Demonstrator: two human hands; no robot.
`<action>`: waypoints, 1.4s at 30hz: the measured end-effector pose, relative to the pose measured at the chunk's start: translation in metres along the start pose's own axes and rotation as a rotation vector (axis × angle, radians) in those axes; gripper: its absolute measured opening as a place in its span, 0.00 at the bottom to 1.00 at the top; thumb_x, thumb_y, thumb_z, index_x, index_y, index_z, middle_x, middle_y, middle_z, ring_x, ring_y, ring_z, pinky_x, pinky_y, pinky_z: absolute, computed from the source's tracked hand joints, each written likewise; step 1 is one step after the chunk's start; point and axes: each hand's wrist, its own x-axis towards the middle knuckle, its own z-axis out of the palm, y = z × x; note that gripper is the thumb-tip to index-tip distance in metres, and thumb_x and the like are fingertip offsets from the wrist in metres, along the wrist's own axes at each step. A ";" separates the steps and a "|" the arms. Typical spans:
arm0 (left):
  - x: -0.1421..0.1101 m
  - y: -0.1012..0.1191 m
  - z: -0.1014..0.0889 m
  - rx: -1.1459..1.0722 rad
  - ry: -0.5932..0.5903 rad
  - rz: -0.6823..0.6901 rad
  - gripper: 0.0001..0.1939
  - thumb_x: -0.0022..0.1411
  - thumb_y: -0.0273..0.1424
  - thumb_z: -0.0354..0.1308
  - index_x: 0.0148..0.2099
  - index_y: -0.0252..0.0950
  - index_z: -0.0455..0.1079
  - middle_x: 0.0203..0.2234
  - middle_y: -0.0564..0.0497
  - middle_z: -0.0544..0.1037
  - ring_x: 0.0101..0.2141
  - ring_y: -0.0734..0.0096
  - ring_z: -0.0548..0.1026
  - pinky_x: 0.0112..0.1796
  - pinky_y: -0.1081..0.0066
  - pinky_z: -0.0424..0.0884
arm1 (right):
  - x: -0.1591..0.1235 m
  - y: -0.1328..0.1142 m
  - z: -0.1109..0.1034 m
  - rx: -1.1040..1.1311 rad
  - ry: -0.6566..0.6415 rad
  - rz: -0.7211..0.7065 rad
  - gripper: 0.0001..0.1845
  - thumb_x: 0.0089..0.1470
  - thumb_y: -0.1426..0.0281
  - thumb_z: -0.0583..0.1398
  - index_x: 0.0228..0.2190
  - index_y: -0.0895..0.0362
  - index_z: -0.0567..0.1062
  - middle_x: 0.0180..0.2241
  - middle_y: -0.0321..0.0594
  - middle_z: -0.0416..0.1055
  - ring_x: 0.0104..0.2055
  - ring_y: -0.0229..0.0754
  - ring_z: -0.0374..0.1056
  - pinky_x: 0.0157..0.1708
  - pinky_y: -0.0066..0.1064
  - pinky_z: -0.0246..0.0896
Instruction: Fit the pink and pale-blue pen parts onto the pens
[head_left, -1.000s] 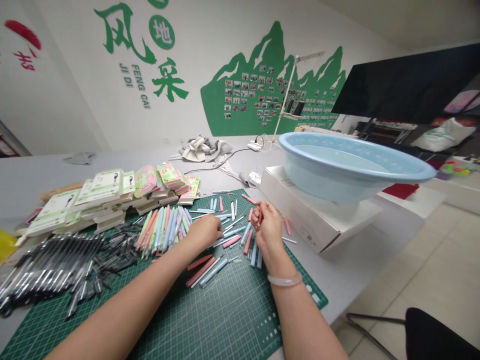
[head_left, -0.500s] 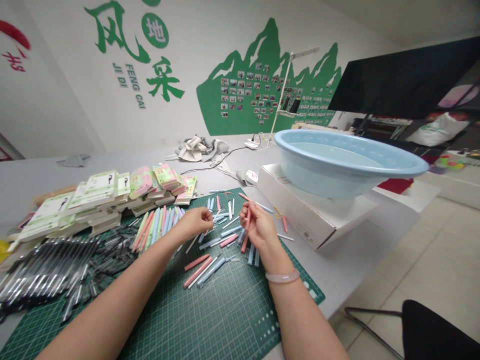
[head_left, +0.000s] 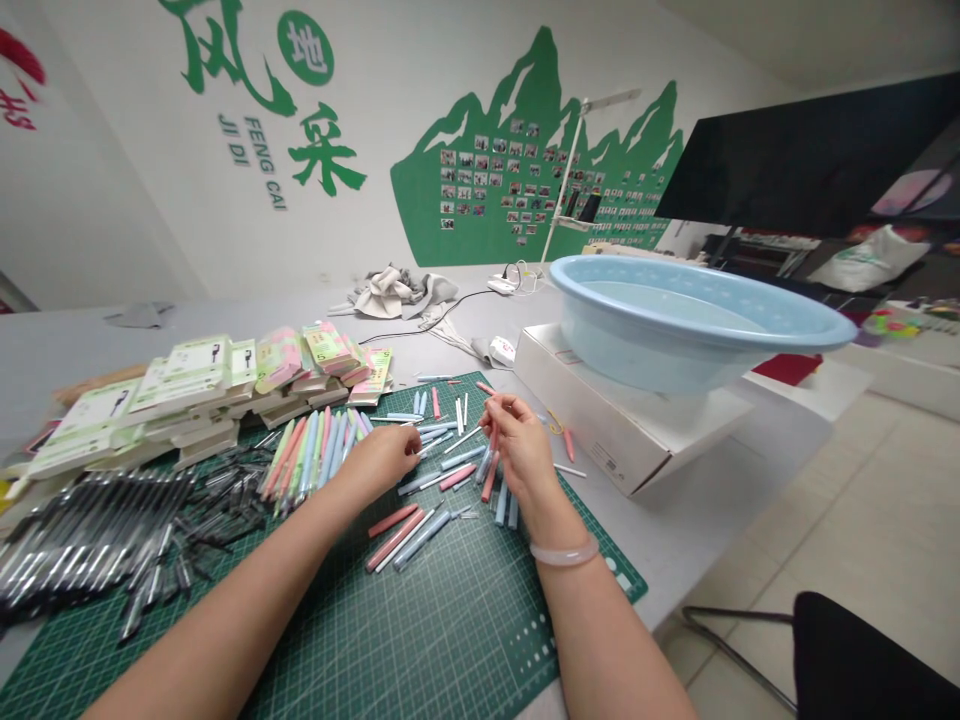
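Barrels could roll if our left hand, grip unclear, nudges them; our right fingers pinch a pink tube.

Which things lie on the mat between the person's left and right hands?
In the head view, blue tubes, a pink piece and thin white sticks lie loose on the green cutting mat between the left hand and the right hand.

Cutting mat, pen parts and wall photos suggest a workroom.
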 end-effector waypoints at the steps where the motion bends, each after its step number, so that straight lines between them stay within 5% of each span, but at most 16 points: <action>1: -0.001 0.001 0.000 0.050 -0.007 -0.019 0.06 0.52 0.31 0.55 0.33 0.39 0.72 0.31 0.49 0.77 0.34 0.66 0.73 0.31 0.72 0.62 | 0.001 0.000 0.000 -0.013 0.005 -0.020 0.09 0.42 0.67 0.65 0.25 0.57 0.71 0.21 0.32 0.68 0.23 0.33 0.62 0.24 0.25 0.55; 6: -0.016 0.022 -0.004 0.139 0.067 0.056 0.08 0.56 0.30 0.53 0.38 0.40 0.71 0.37 0.48 0.75 0.37 0.65 0.72 0.34 0.71 0.62 | 0.007 0.001 -0.007 0.039 0.062 -0.018 0.09 0.41 0.66 0.65 0.23 0.57 0.71 0.19 0.32 0.66 0.22 0.34 0.61 0.23 0.26 0.55; 11: -0.034 0.056 0.008 0.051 -0.122 0.295 0.06 0.54 0.30 0.55 0.34 0.41 0.73 0.33 0.51 0.75 0.35 0.66 0.72 0.35 0.72 0.64 | 0.010 -0.003 -0.013 0.050 0.112 -0.042 0.10 0.40 0.66 0.65 0.24 0.57 0.70 0.18 0.32 0.67 0.19 0.33 0.59 0.18 0.25 0.52; 18: -0.041 0.076 0.025 0.164 -0.164 0.331 0.08 0.54 0.26 0.53 0.35 0.41 0.72 0.37 0.48 0.74 0.39 0.64 0.73 0.36 0.70 0.66 | 0.012 -0.012 -0.019 0.094 0.189 -0.050 0.10 0.39 0.67 0.65 0.23 0.57 0.69 0.18 0.32 0.66 0.18 0.33 0.60 0.16 0.24 0.52; 25: -0.034 0.044 0.014 0.174 -0.163 0.237 0.07 0.49 0.25 0.54 0.30 0.40 0.72 0.32 0.50 0.75 0.32 0.66 0.73 0.28 0.72 0.61 | 0.017 -0.015 -0.026 0.147 0.263 -0.069 0.09 0.38 0.68 0.65 0.22 0.57 0.70 0.18 0.31 0.66 0.19 0.32 0.61 0.18 0.24 0.55; 31: -0.017 0.017 -0.009 0.014 -0.278 0.162 0.05 0.46 0.30 0.57 0.28 0.41 0.74 0.25 0.54 0.77 0.28 0.69 0.72 0.26 0.75 0.59 | 0.014 -0.015 -0.023 0.145 0.246 -0.062 0.10 0.39 0.67 0.66 0.22 0.58 0.70 0.18 0.31 0.66 0.19 0.32 0.61 0.17 0.24 0.54; 36: 0.025 -0.022 -0.035 0.116 -0.040 -0.003 0.09 0.48 0.29 0.54 0.29 0.41 0.76 0.27 0.51 0.79 0.29 0.68 0.74 0.28 0.75 0.61 | 0.012 -0.015 -0.020 0.115 0.239 -0.050 0.09 0.40 0.68 0.65 0.23 0.58 0.71 0.19 0.32 0.67 0.18 0.32 0.61 0.18 0.25 0.54; 42: 0.078 -0.044 -0.042 0.114 0.039 0.103 0.14 0.52 0.28 0.52 0.37 0.41 0.78 0.34 0.52 0.81 0.36 0.68 0.75 0.37 0.76 0.64 | 0.010 -0.018 -0.015 0.135 0.190 -0.051 0.08 0.40 0.69 0.65 0.22 0.58 0.71 0.18 0.33 0.66 0.19 0.32 0.62 0.19 0.24 0.54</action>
